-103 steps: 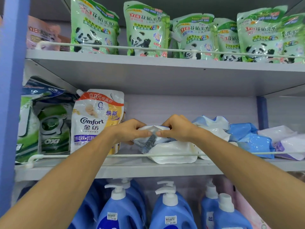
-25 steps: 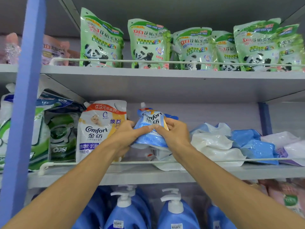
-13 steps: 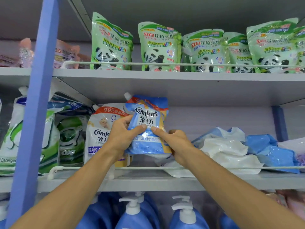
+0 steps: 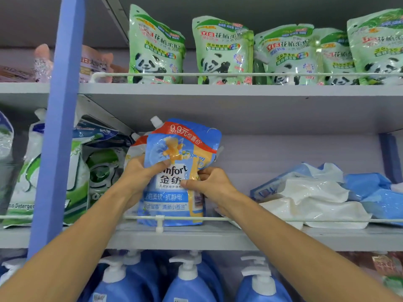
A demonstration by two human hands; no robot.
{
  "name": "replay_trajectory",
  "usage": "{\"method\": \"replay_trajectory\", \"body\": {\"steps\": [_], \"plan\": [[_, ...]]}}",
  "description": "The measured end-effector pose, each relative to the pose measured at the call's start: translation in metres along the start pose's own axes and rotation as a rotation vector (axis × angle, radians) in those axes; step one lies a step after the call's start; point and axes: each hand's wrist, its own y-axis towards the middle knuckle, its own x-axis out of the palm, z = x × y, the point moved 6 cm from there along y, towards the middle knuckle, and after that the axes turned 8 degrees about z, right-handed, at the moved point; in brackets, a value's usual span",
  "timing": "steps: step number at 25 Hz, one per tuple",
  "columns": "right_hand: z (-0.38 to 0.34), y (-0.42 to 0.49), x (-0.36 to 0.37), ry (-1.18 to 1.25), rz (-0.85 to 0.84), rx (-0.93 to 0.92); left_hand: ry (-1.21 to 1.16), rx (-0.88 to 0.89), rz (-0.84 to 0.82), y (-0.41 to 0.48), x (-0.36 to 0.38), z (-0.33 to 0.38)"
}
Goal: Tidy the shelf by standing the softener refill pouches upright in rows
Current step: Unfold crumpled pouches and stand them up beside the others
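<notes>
Grey shop shelf [image 4: 218, 236] with white wire rail [image 4: 327, 220], blue upright [image 4: 61, 127].

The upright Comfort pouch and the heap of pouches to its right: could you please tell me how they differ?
The Comfort pouch stands upright, label facing out; the heap lies flat, showing plain white sides. The left hand and right hand hold the Comfort pouch; the heap is unheld. Both sit on the middle shelf.
</notes>
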Motion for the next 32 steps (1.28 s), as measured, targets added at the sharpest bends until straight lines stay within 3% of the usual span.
{"method": "replay_trajectory", "body": {"steps": [11,22,25,28,30,32], "plan": [[0.004,0.001,0.021,-0.018,-0.073,0.023,0.159,-0.148,-0.236,-0.016,-0.024,-0.002],[-0.006,-0.005,0.032,-0.218,-0.148,-0.094,0.256,-0.149,-0.154,-0.024,-0.041,0.004],[-0.019,-0.013,0.021,-0.388,-0.218,-0.175,0.476,-0.048,-0.104,-0.033,-0.036,0.029],[-0.037,-0.024,0.009,-0.768,-0.300,-0.289,0.926,0.216,-0.017,-0.039,-0.031,0.072],[-0.049,-0.032,-0.001,-0.977,-0.340,-0.335,1.227,0.387,-0.045,-0.046,-0.019,0.094],[-0.058,-0.043,-0.010,-1.044,-0.379,-0.329,1.452,0.431,-0.131,-0.052,-0.006,0.101]]}}
